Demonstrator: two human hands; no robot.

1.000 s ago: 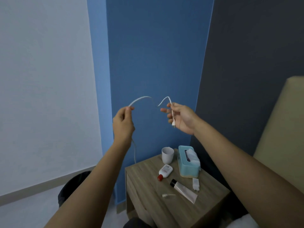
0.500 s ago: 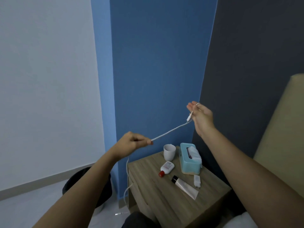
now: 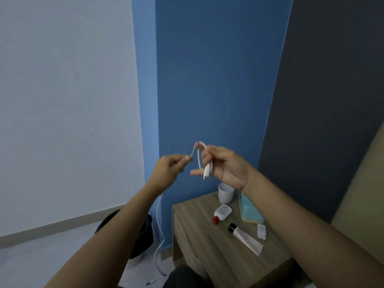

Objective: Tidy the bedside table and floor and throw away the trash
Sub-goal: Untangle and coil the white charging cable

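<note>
Both hands hold a white charging cable [image 3: 199,157] in the air in front of the blue wall. My right hand [image 3: 225,164] grips the plug end, with a loop of cable over its fingers and the connector pointing down. My left hand [image 3: 168,168] pinches the cable a short way along. The rest of the cable [image 3: 159,235] hangs down past my left forearm to the floor. Below stands the wooden bedside table [image 3: 199,242] with a white cup [image 3: 225,192], a white bottle with a red cap [image 3: 221,213], a white tube with a black cap [image 3: 245,239], a small white charger [image 3: 261,231] and a teal tissue box [image 3: 249,213].
A black trash bin [image 3: 141,238] stands on the floor left of the table, partly hidden by my left forearm. A small pen-like item [image 3: 151,282] lies on the floor near the cable's end. A beige headboard [image 3: 361,194] rises at the right.
The cable was stretched taut between hands held apart. My hands have since come together, and a loop of cable now lies over my right hand's fingers.
</note>
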